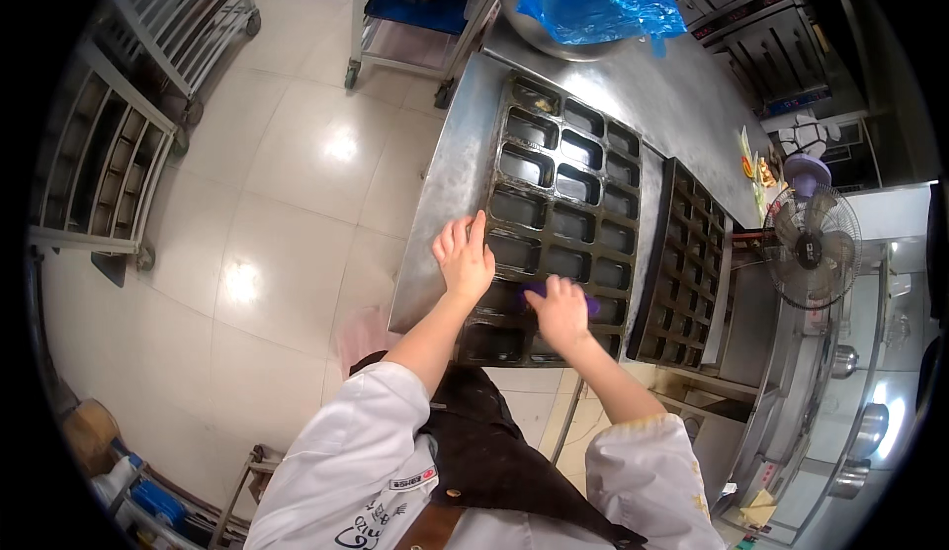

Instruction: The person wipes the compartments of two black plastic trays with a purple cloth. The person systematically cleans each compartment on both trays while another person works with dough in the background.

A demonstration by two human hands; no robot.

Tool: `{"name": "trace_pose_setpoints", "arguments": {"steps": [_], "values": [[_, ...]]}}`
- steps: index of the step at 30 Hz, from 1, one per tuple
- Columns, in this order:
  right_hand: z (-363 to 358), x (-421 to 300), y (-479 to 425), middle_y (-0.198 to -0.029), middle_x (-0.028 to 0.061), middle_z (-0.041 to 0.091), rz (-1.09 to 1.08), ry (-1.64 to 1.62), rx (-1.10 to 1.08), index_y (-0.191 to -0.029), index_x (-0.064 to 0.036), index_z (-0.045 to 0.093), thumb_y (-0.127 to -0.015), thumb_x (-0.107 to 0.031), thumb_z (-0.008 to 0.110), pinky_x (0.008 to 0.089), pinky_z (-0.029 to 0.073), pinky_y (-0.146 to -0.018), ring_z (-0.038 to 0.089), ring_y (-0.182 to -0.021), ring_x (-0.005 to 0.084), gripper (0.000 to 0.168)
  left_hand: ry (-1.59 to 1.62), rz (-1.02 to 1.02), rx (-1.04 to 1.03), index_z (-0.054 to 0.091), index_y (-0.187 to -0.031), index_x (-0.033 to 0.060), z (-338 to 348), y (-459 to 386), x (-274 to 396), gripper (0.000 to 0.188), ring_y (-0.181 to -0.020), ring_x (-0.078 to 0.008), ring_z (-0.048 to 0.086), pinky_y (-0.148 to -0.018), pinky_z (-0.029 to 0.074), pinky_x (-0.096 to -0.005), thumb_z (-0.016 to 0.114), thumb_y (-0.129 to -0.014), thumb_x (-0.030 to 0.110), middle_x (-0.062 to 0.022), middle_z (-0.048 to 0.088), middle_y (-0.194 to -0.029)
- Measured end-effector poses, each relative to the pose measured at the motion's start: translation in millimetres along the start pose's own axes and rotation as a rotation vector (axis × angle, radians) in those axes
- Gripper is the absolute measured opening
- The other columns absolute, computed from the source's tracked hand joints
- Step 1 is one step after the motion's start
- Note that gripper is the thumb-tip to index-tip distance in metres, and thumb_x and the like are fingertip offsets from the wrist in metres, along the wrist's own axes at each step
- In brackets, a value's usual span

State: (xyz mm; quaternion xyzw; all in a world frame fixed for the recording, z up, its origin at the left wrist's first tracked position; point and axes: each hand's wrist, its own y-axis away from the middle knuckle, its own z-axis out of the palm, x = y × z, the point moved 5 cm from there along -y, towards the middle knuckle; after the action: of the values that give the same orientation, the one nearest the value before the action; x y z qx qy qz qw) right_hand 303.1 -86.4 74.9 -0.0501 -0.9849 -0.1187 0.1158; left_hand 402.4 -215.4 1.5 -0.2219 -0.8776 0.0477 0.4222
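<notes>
A dark metal multi-cavity baking pan [549, 193] lies on the stainless steel worktable before me, its rectangular wells in rows of three. My left hand [467, 261] rests against the pan's left rim with fingers spread. In my right hand [563, 314] is a purple item [591, 305], perhaps a cloth or brush, over the wells near the pan's front end. It is blurred and mostly covered by the fingers. Brownish residue shows in the far left well [547, 105].
A second multi-cavity pan [682, 261] stands to the right. Behind is a steel bowl [519, 12] with a blue plastic bag [604, 1]. A fan [809, 247] stands at the far right. Wheeled racks [185, 24] are at the left, another rack [358, 31] beyond the worktable [437, 216].
</notes>
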Motion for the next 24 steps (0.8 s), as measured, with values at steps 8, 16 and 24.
{"name": "trace_pose_setpoints", "arguments": {"steps": [8, 16, 24], "values": [[7, -6, 6, -0.093, 0.0111, 0.053, -0.045, -0.066, -0.037, -0.095, -0.021, 0.069, -0.074, -0.017, 0.060, 0.0376, 0.043, -0.076, 0.053, -0.091, 0.0276, 0.023, 0.004, 0.001, 0.014, 0.049, -0.130, 0.0098, -2, -1, 0, 0.062, -0.120, -0.0292, 0.039, -0.100, 0.027, -0.0458, 0.064, -0.069, 0.011, -0.0084, 0.048, -0.122], [14, -10, 14, -0.088, 0.0098, 0.051, -0.026, -0.101, -0.056, -0.089, -0.021, 0.070, -0.073, -0.016, 0.059, 0.0372, 0.041, -0.075, 0.051, -0.091, 0.0269, 0.020, -0.006, 0.015, 0.032, 0.049, -0.129, 0.0083, -3, -1, 3, 0.062, -0.120, -0.0289, 0.039, -0.099, 0.027, -0.0459, 0.064, -0.069, 0.011, -0.0081, 0.049, -0.121], [17, -6, 16, -0.096, 0.0135, 0.054, 0.079, -0.201, -0.095, -0.101, -0.019, 0.069, -0.074, -0.016, 0.060, 0.0405, 0.045, -0.076, 0.054, -0.093, 0.0299, 0.028, 0.001, 0.023, 0.056, 0.050, -0.129, 0.0077, -6, -5, 4, 0.062, -0.119, -0.0286, 0.040, -0.098, 0.028, -0.0462, 0.064, -0.068, 0.010, -0.0086, 0.049, -0.121]]}}
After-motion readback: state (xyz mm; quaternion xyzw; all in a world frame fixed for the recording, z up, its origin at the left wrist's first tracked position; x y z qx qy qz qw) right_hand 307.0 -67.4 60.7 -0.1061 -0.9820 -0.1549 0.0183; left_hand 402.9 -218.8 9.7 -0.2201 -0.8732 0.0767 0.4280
